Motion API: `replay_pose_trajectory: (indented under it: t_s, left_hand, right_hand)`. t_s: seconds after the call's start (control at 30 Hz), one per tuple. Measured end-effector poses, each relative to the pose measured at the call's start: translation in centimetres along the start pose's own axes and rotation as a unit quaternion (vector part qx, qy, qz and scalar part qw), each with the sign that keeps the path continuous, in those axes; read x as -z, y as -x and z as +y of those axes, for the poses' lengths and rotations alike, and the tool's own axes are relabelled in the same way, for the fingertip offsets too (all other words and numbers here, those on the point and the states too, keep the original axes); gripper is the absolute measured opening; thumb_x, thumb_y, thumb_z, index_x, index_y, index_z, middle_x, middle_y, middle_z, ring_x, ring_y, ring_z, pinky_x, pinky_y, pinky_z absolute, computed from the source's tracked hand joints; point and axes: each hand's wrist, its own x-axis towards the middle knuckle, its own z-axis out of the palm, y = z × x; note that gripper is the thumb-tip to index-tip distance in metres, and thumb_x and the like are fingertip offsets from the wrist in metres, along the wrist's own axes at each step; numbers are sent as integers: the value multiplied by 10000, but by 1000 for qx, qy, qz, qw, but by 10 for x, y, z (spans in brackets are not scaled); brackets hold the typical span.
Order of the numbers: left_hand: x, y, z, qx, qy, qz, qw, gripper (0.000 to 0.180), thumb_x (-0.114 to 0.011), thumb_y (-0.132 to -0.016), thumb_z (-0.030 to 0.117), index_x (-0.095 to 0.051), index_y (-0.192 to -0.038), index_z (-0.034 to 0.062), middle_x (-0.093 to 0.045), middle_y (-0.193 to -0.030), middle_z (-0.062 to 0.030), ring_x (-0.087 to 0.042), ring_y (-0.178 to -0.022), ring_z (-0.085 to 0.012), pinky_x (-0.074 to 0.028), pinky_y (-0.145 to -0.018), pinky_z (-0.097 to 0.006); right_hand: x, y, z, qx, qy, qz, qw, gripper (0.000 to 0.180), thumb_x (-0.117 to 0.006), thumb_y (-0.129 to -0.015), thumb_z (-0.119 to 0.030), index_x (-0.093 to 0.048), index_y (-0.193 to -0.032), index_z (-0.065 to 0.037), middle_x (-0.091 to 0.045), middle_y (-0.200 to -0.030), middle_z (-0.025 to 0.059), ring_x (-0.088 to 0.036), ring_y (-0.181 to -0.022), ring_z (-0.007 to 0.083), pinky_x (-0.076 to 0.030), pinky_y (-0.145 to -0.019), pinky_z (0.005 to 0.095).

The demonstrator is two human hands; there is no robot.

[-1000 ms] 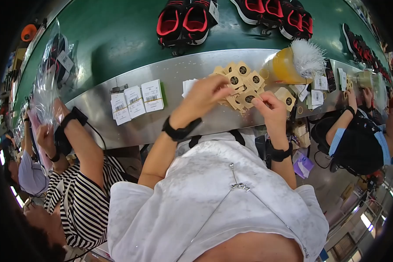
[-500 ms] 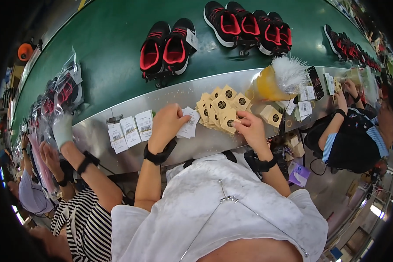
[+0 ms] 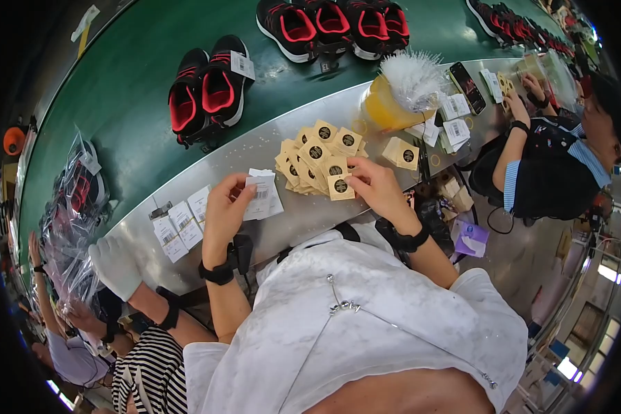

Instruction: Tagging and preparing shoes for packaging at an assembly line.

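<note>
My left hand (image 3: 229, 208) pinches a white price tag (image 3: 261, 188) between thumb and fingers, above other white tags on the metal ledge. Between finger and thumb of my right hand (image 3: 381, 191) is a tan square card tag (image 3: 341, 187) with a black round print. It is at the near edge of a heaped pile of tan tags (image 3: 315, 151). Left of my left hand lie bundles of white tags (image 3: 180, 226), partly covered by that hand.
Beyond the pile stands a yellow container (image 3: 386, 107) of white plastic tag fasteners (image 3: 412, 77). A phone (image 3: 467, 88) and more tags lie to its right. Black-and-red shoes (image 3: 209, 90) stand on the green belt (image 3: 138, 90). Co-workers sit both sides; a gloved hand (image 3: 116, 265) is at left.
The whole view has shifted, so the shoes and tags appear further left. My left hand has taken hold of a white tag. My right hand has drawn a tan tag to the pile's near edge.
</note>
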Motion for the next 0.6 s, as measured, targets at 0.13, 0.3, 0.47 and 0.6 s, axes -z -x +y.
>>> replay_pose_trajectory:
  t_s: [0.13,0.3,0.47,0.6]
  left_hand:
    - [-8,1,-1,-24,22,7,999,143,-564,-859,98,-620,-929,-14,-599,-798,-29,-515,-663,-86,-418,-618,-227]
    - [-14,-6,11,-50,17,-10,999,159,-577,-851,89,-618,-967,-12,-602,-827,-33,-536,-701,-85,-429,-643,-223]
    - [-26,-9,30,-9,141,-50,989,79,-614,-822,54,-607,-885,6,-610,-847,-7,-570,-785,-78,-447,-729,-219]
    - [-43,-16,45,-5,228,-123,966,58,-622,-803,31,-597,-854,21,-605,-840,1,-558,-782,-75,-438,-732,-216]
  right_hand:
    - [-4,-3,11,69,20,2,997,341,-582,-794,-50,-518,-1123,12,-658,-892,155,-621,-688,163,-488,-623,276]
    - [-3,2,-6,27,-17,6,999,410,-604,-753,7,-524,-1154,-21,-634,-894,106,-605,-720,137,-498,-649,253]
    - [2,1,-11,31,-139,62,988,277,-620,-773,31,-583,-1047,14,-607,-862,50,-589,-770,84,-494,-680,214]
    - [2,5,-34,22,-220,89,971,180,-623,-806,15,-602,-984,25,-631,-866,37,-594,-764,71,-491,-695,204]
